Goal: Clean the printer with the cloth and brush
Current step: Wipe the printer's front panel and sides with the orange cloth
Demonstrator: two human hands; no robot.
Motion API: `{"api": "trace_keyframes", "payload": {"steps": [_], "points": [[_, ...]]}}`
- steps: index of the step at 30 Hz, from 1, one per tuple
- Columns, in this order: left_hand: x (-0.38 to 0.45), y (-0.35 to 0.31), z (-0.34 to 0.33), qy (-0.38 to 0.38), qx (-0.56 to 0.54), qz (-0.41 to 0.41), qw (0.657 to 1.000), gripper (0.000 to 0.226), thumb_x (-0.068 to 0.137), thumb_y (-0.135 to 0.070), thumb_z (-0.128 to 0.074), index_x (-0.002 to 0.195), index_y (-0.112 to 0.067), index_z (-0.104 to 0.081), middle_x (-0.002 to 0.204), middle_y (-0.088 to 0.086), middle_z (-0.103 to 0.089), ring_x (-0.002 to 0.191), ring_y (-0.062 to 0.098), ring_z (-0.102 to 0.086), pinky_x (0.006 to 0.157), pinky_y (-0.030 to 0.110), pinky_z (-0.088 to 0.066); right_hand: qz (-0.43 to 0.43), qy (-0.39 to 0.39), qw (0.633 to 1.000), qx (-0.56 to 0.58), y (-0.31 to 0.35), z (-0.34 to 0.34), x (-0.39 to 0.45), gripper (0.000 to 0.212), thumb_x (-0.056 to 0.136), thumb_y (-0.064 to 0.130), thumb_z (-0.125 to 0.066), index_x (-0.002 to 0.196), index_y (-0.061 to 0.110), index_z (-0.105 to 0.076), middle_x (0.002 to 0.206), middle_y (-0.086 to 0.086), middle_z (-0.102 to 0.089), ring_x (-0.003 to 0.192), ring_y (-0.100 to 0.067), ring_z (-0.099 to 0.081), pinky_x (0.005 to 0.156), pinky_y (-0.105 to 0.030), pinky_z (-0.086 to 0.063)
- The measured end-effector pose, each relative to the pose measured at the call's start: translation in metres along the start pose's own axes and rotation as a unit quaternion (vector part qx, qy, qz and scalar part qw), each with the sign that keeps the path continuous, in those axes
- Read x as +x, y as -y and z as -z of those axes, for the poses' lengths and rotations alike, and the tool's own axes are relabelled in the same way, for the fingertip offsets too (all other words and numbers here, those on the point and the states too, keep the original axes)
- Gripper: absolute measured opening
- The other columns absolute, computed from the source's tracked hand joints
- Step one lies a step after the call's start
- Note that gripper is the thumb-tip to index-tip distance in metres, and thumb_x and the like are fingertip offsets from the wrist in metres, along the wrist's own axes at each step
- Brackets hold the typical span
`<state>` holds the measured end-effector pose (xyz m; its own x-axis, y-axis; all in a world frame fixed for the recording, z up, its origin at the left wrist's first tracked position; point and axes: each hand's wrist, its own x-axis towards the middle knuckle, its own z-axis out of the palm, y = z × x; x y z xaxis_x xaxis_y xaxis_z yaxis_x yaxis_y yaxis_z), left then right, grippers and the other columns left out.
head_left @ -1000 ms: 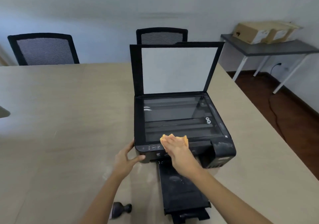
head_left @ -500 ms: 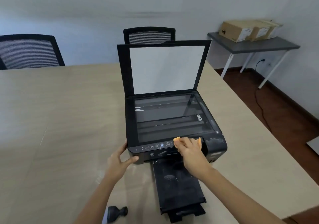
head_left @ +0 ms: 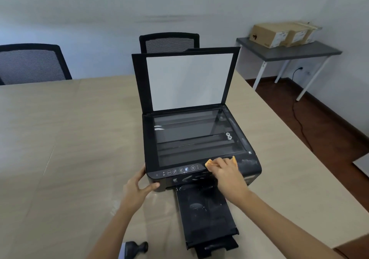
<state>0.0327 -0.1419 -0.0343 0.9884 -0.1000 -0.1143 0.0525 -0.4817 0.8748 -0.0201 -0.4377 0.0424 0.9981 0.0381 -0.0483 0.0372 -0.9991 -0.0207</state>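
A black printer (head_left: 199, 139) stands on the beige table (head_left: 69, 148) with its scanner lid raised and its paper tray pulled out toward me. My right hand (head_left: 227, 172) presses an orange cloth (head_left: 210, 162) flat on the front edge, right of the control buttons. My left hand (head_left: 137, 186) grips the printer's front left corner, thumb on the front face. The brush's black handle (head_left: 135, 247) lies on the table beside my left forearm; its bristles are hidden. White dust smears show on the printer's front right corner and tray.
Two black mesh chairs (head_left: 169, 43) (head_left: 32, 63) stand behind the table. A grey side table (head_left: 289, 53) with cardboard boxes (head_left: 279, 35) is at the back right. A black cable runs across the wooden floor there. The table's right edge is close to the printer.
My right hand has slid the cloth rightward along the printer's front edge, from above the buttons toward the right corner. My left hand stays on the front left corner.
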Motion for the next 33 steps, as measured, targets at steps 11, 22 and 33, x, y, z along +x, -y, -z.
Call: {"api": "trace_keyframes", "payload": {"steps": [11,22,33], "points": [[-0.002,-0.007,0.002,-0.002,0.014,0.003,1.0,0.071,0.072,-0.03,-0.082,0.136,-0.024,-0.053,0.133,-0.01,-0.062,0.125,0.004,-0.052,0.097,0.023,-0.04,-0.012,-0.011,1.0,0.016,-0.002,0.006,0.008,0.042,0.083,0.0,-0.048,0.113,0.022,-0.068,0.114,0.0,-0.062,0.108,-0.026,-0.051,0.113,-0.049,-0.02],[-0.004,-0.007,0.002,-0.006,0.013,0.003,1.0,0.071,0.072,-0.03,-0.082,0.137,-0.025,-0.052,0.132,-0.011,-0.062,0.128,0.008,-0.052,0.097,0.025,-0.04,-0.018,-0.075,0.982,0.172,0.019,-0.011,0.012,0.032,0.079,-0.01,-0.053,0.097,0.01,-0.07,0.111,-0.003,-0.063,0.109,-0.025,-0.053,0.107,-0.04,-0.034],[-0.029,-0.064,-0.061,-0.186,0.108,-0.021,0.976,0.103,0.085,-0.045,-0.063,0.153,-0.011,0.005,0.163,0.015,0.002,0.151,0.028,0.002,0.121,0.055,-0.01,-0.028,-0.098,0.99,0.096,-0.042,0.007,0.003,0.036,0.075,-0.009,-0.057,0.091,0.018,-0.074,0.093,0.0,-0.073,0.094,-0.022,-0.066,0.094,-0.034,-0.043]]}}
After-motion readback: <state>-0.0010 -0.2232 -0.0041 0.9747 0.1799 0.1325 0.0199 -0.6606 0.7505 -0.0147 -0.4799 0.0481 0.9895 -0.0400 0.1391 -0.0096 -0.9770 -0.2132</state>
